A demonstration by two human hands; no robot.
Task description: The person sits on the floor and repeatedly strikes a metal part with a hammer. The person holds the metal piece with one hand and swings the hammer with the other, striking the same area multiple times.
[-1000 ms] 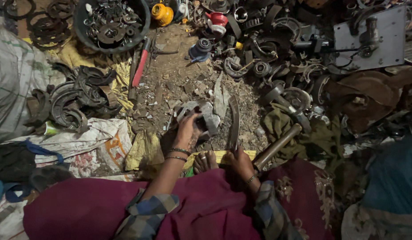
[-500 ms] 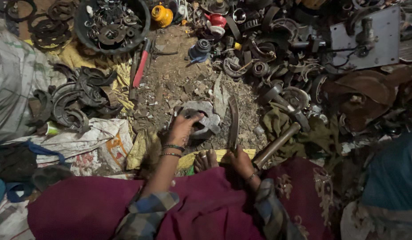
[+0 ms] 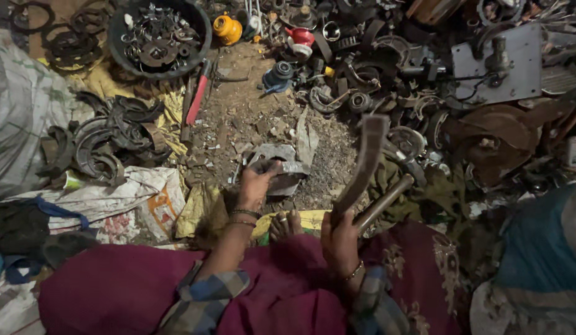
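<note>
I sit on the ground with a magenta cloth over my legs. My left hand [image 3: 258, 183] reaches forward and rests its fingers on a grey metal block [image 3: 283, 162] lying in the dirt. My right hand [image 3: 339, 239] grips a curved rusty brake shoe [image 3: 363, 162], held upright, together with a hammer handle [image 3: 385, 201] that points up and to the right. Bangles circle both wrists. My bare toes [image 3: 285, 222] show between the hands.
A round black tub [image 3: 117, 38] of metal parts stands at the far left. Dark curved brake shoes [image 3: 105, 142] are piled left. A red-handled tool [image 3: 197, 99], a yellow can [image 3: 227, 29], scrap heaps and a grey metal plate [image 3: 529, 57] lie beyond. A printed white sack [image 3: 123, 195] sits near left.
My left hand has slid from the block's left side onto its near edge. My right hand has raised the brake shoe and tilted its top to the right.
</note>
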